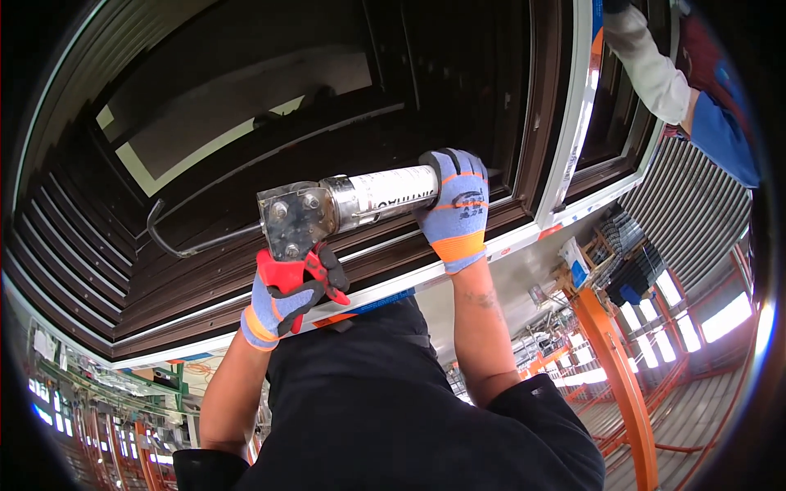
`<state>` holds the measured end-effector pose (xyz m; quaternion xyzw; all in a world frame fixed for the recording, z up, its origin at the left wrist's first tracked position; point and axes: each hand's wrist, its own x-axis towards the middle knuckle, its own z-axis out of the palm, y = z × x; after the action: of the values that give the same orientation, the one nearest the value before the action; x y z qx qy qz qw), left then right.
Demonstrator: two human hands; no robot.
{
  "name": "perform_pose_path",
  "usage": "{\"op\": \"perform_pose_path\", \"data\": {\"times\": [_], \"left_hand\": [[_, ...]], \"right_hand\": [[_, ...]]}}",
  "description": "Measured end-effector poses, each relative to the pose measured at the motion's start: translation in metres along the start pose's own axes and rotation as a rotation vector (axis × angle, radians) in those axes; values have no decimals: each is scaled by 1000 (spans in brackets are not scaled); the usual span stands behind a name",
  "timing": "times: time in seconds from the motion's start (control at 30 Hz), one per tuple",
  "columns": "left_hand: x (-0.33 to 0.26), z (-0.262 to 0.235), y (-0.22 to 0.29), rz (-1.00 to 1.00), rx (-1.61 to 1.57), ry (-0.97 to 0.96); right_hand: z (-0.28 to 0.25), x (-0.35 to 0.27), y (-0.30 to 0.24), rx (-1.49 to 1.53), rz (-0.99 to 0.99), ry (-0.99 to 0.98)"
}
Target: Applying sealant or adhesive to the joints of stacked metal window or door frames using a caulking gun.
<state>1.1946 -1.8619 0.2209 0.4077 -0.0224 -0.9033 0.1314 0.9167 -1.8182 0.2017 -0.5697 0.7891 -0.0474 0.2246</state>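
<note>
Level across my front lies a caulking gun (296, 219) with a metal body and a white sealant cartridge (397, 191) in its frame. My left hand (282, 299), in a blue and orange glove with dark fingers, is wrapped round the gun's red handle (278, 272). The bent end of the metal plunger rod (184, 250) sticks out to the left. My right hand (458, 200), gloved alike, is closed round the cartridge's right end; the nozzle is hidden there. Below and behind the gun stretches a dark brown window frame (205, 315) with a pale outer edge.
At the upper right another person's arm (655, 82), in a pale glove and blue sleeve, reaches over the frame's side. An orange steel post (614, 368) stands at the lower right. Ribbed dark slats (74, 237) run along the left side, and orange racks fill the background.
</note>
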Motion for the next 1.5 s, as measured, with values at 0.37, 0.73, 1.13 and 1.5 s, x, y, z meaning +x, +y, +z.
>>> {"op": "perform_pose_path", "data": {"times": [0.37,0.73,1.13,1.5], "left_hand": [[-7,22,23,78,166,-62],[-62,72,52,445,373,-143],[-22,114,9,865,1566,131],[37,48,58,477,249,115]], "right_hand": [[-6,1,-1,41,-34,-12],[-65,13,-64,90,-112,94],[-64,-68,-92,1586,221,-288],[-58,-81,-54,839,-137,-215]]}}
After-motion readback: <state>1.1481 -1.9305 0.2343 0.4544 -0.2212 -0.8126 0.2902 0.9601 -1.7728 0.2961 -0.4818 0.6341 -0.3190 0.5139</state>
